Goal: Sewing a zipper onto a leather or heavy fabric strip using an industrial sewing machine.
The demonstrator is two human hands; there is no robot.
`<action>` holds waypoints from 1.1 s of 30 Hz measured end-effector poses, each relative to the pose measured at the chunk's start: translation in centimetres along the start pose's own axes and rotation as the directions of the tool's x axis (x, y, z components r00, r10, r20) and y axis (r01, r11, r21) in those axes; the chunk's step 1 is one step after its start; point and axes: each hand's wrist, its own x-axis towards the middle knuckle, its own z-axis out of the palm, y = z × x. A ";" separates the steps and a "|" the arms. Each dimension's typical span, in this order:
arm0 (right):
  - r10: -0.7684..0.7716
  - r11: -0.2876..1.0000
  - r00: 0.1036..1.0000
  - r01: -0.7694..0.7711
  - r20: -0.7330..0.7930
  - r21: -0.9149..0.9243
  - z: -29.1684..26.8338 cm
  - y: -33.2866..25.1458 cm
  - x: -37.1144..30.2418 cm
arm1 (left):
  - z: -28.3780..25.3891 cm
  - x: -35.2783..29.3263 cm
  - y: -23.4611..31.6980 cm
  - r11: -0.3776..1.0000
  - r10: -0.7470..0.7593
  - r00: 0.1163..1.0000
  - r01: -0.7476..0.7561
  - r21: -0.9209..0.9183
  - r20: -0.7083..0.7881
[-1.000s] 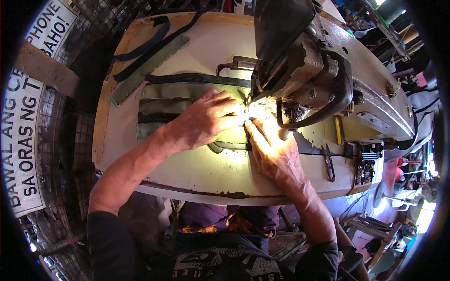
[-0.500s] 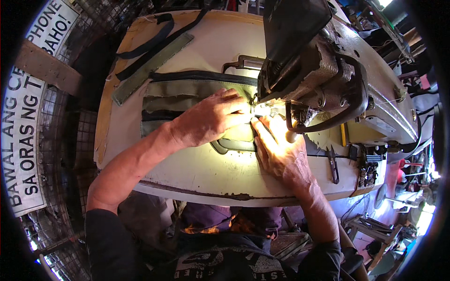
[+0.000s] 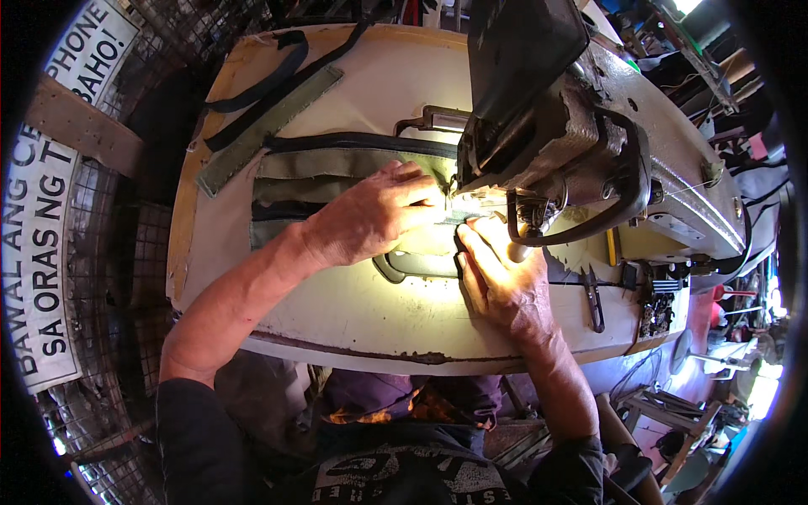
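An olive-green fabric panel [image 3: 290,189] with black strips across it lies on the machine table, its right part under the sewing machine [image 3: 581,126]. My left hand [image 3: 374,210] is closed, fingers curled and pinching the panel just left of the lit needle area. The fingertips are partly lost in the glare. On the other side, my right hand [image 3: 505,273] lies with its fingers stretched forward and pressed on the panel's near right edge, beside the machine's curved black guard [image 3: 627,198]. A dark curved edge shows below my left hand.
A loose olive strip [image 3: 269,130] and a black strap [image 3: 290,76] lie at the far left of the table [image 3: 353,324]. Thread snips [image 3: 594,299] rest right of my right hand, near a yellow piece [image 3: 613,246]. Wire mesh and signs stand at the left.
My right fingertips have slid slightly nearer to me along the panel's edge. My left hand keeps its pinch in nearly the same place. The whole view has shifted a little.
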 end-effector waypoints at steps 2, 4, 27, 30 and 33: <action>0.001 1.000 1.000 -0.001 -0.005 0.018 0.1 0.0 0.1 | 0.0 0.0 -0.1 1.000 0.001 1.000 -0.001 0.001 0.000; -0.003 1.000 1.000 0.003 0.002 0.027 0.1 0.0 0.2 | 0.0 0.1 -0.1 0.999 0.013 1.000 -0.013 0.031 0.004; 0.667 0.700 0.739 -0.666 -0.100 -0.257 -34.1 40.8 -6.8 | 0.0 0.6 -0.7 1.000 0.012 0.999 -0.011 0.013 -0.053; 0.589 0.655 0.803 -0.541 -0.092 -0.528 -33.5 41.1 -7.1 | -0.1 0.5 -0.5 0.999 -0.012 0.997 0.014 0.030 -0.076; 0.358 0.551 0.925 -0.100 0.126 -0.828 -33.8 40.6 -7.1 | -0.2 0.7 -0.6 0.999 -0.006 0.997 0.009 0.033 -0.081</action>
